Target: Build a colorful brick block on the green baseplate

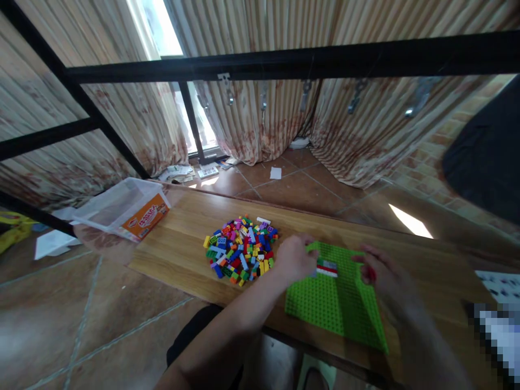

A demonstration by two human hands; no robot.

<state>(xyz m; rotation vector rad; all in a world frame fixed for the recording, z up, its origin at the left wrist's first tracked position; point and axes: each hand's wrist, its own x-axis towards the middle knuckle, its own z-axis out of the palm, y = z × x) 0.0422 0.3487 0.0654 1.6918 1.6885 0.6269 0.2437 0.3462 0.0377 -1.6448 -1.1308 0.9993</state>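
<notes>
The brick row (327,270) runs lengthwise rightward from just beside the nearer left hand (296,259), curled, its hold unclear; the right hand (382,273) pinches a red piece (371,274).

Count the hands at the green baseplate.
2: left hand by the far left corner of the baseplate, right hand by its far right corner, with a red piece.

pleated curtains (260,38) | bright window (162,27), left | brown tiled floor (44,319), sunlit patch (410,220) | brick-patterned wall (426,149), right | wooden table (182,233)
</notes>
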